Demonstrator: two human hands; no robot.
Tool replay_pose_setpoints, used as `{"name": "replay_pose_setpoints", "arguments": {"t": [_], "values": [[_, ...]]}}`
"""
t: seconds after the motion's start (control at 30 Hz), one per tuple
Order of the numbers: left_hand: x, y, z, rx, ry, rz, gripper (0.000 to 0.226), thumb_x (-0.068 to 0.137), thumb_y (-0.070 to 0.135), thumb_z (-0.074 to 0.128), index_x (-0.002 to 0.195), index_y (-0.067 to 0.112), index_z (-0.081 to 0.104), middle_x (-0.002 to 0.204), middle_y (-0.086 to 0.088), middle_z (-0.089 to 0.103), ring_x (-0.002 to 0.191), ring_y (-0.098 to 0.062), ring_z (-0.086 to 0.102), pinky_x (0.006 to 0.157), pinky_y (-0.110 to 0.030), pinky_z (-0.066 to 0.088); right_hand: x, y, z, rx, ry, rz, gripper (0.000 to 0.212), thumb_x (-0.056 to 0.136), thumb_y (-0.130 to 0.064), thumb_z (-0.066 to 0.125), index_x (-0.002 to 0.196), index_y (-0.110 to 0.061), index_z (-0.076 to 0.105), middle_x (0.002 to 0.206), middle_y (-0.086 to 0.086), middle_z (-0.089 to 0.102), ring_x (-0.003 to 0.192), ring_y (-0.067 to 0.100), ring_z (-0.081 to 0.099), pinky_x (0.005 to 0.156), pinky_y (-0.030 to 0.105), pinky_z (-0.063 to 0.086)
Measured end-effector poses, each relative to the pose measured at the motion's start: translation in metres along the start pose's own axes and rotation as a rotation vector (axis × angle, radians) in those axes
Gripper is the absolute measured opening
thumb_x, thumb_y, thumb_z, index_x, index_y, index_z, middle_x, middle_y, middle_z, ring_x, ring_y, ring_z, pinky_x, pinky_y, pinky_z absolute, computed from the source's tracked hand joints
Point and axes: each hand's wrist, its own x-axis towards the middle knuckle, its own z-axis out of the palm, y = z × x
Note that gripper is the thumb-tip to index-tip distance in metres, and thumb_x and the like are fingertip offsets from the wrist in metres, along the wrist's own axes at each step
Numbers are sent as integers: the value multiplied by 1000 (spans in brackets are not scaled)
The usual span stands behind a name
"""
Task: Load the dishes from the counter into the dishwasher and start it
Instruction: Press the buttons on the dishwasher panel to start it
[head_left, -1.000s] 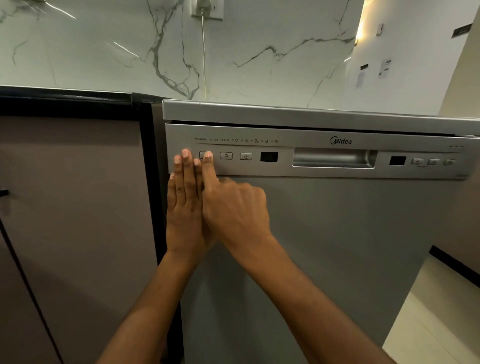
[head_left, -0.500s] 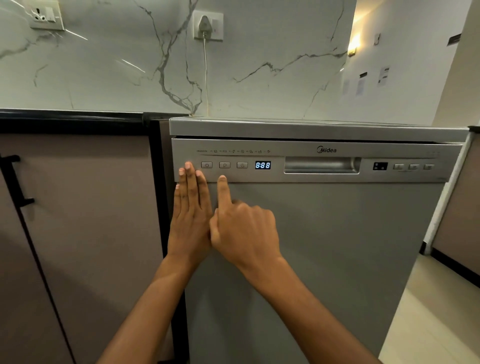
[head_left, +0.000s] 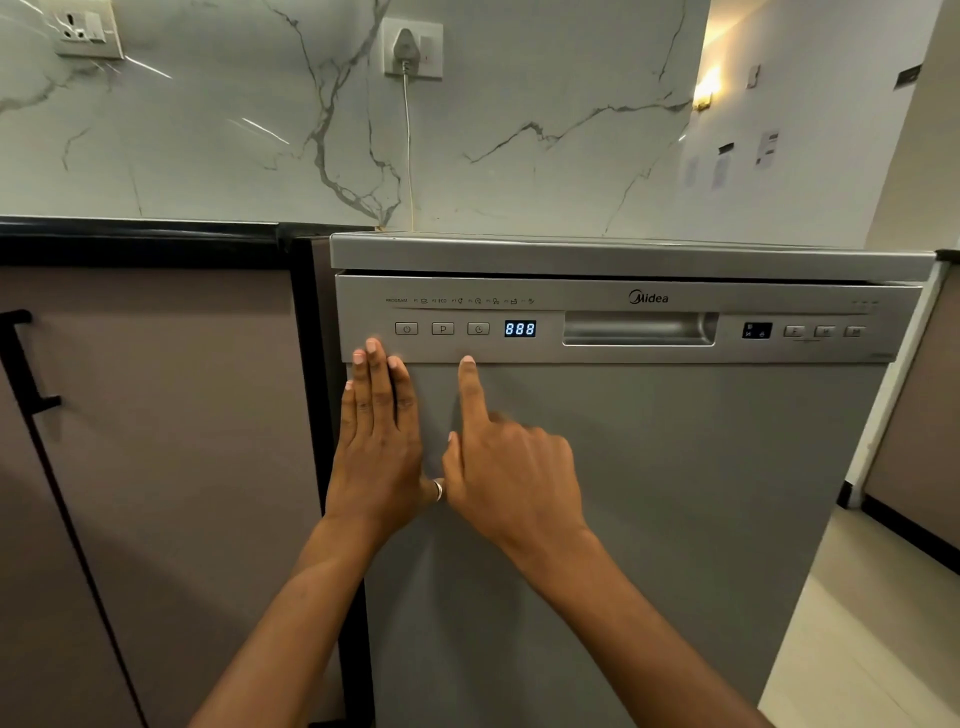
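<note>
Dishwasher (head_left: 675, 519) fills the middle of the head view, standing below the marble wall (head_left: 545, 130) with its door shut, so whatever its racks hold is hidden. Across its top runs the panel (head_left: 779, 299), where the display (head_left: 519, 329) glows blue with 888. At 9 o'clock from the display sit three buttons in a row: the clock button (head_left: 478, 328) nearest, then the P button (head_left: 442, 328), then the power button (head_left: 406, 328). At 3 o'clock from the display is the handle recess (head_left: 639, 328). The left hand (head_left: 379, 447) lies flat on the door at 7 o'clock from the display, fingers straight and close together, their tips at the panel's lower edge just below the power button; it grips nothing. The right hand (head_left: 514, 478) is just beside it, at 6 o'clock from the display. Its index finger (head_left: 470, 395) is straight and points to 12 o'clock, the tip at the panel's lower edge below the clock button, while the other fingers are curled in and hold nothing. Whether the tip touches the metal I cannot tell. A ring (head_left: 438, 489) shows where the two hands meet. At 9 o'clock from the dishwasher is a cabinet (head_left: 156, 467) with a black handle (head_left: 26, 364). At 12 o'clock a plug (head_left: 405, 47) sits in the wall, its cord (head_left: 408, 156) dropping behind the dishwasher. Pale floor (head_left: 857, 649) shows at 4 o'clock.
</note>
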Motion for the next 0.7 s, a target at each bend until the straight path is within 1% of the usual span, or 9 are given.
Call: {"name": "replay_pose_setpoints", "arguments": {"t": [0.1,0.23,0.4,0.47,0.57,0.6,0.63,0.67,0.7], "values": [[0,1,0,6,-22,-5,132,72,42,81,154,-11,-9,161,-30,-23,151,-46,-18,124,-49,-11,1,0,-1,20,-5,-2,78,96,-38,46,161,-19,7,73,1,65,52,22,60,46,28,37],[1,2,0,14,-54,-13,136,73,50,81,153,-10,-11,160,-30,-25,150,-45,-19,124,-52,-7,3,-1,-1,24,-14,0,78,99,-39,41,161,-19,-1,75,0,64,50,19,47,45,28,33],[0,2,0,12,-53,-8,129,78,53,74,153,-11,-10,160,-30,-24,151,-45,-19,125,-52,-6,3,-1,0,29,-34,-9,78,100,-39,41,160,-19,-5,77,0,64,52,18,52,47,28,38],[-1,2,0,10,-43,-9,124,80,52,68,153,-11,-8,161,-31,-23,151,-45,-18,125,-52,-6,5,-2,0,1,-31,-15,78,100,-38,42,161,-19,-2,74,0,64,49,19,49,44,27,33],[-1,3,-1,-8,-28,-14,110,88,51,57,153,-12,-5,161,-33,-18,151,-45,-16,125,-53,-4,12,-5,0,-67,-9,-15,77,97,-37,47,161,-19,8,67,0,61,42,19,37,41,24,17],[-1,4,-1,-21,-17,-15,105,91,52,50,154,-13,-4,161,-33,-17,151,-45,-15,125,-53,-3,15,-6,1,-74,4,-19,76,97,-37,47,161,-19,10,66,0,61,41,19,36,41,24,14],[-1,4,-1,-33,-4,-16,101,92,53,42,154,-12,-3,162,-33,-16,152,-45,-15,125,-53,-3,18,-7,1,-74,13,-27,75,98,-37,45,161,-19,10,66,0,62,41,20,38,42,24,14],[-1,4,-1,-41,1,-16,101,91,55,39,154,-13,-2,162,-33,-16,152,-45,-15,125,-53,-3,20,-7,2,-65,14,-35,72,100,-37,43,161,-19,9,67,1,62,42,21,43,42,24,16],[-1,3,-1,-41,-3,-13,106,89,58,43,154,-13,-2,162,-33,-16,152,-44,-15,125,-53,-4,23,-8,2,-55,17,-38,70,102,-36,39,161,-20,7,67,1,63,43,21,47,42,25,18]]}}
